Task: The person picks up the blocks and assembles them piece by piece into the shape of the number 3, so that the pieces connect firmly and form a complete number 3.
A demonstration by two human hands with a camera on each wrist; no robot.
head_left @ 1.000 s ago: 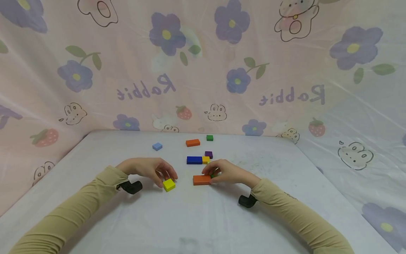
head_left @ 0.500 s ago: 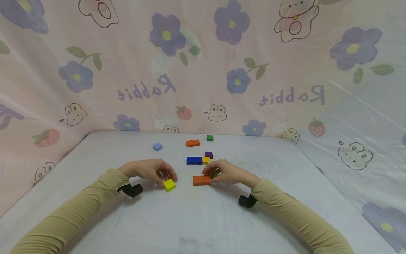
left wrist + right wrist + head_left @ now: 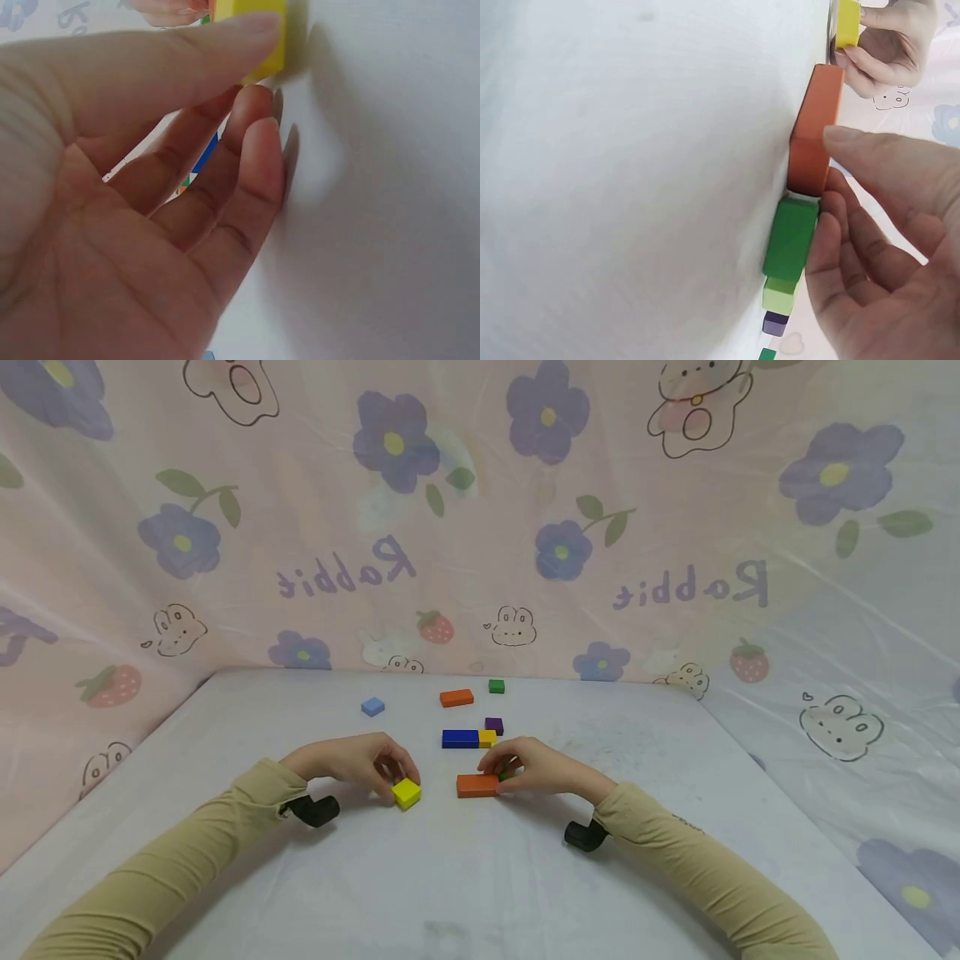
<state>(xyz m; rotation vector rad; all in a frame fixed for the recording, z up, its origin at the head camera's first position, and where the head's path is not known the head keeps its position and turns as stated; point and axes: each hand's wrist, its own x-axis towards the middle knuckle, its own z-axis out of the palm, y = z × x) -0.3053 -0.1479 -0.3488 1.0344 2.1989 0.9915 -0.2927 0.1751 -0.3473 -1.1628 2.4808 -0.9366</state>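
Note:
My left hand (image 3: 356,762) pinches a yellow block (image 3: 406,794) just left of the table's middle. In the left wrist view its thumb lies across the yellow block (image 3: 255,6), and the other fingers are bent. To the right, my right hand (image 3: 536,766) holds an orange block (image 3: 477,786) at its right end, thumb on the near side and fingers behind. The right wrist view shows a green block (image 3: 791,238) at the end of that orange block (image 3: 817,127), mostly hidden by the hand in the head view. A gap separates the yellow block from the orange one.
Behind the hands lie a dark blue block (image 3: 460,739) with an amber block (image 3: 487,738) at its end, and a purple block (image 3: 493,725). Farther back are a light blue block (image 3: 372,706), another orange block (image 3: 456,698) and a small green block (image 3: 497,687).
My left hand has shifted the yellow block slightly right and away from me, nearer the orange block. The right hand and the orange block have stayed in place.

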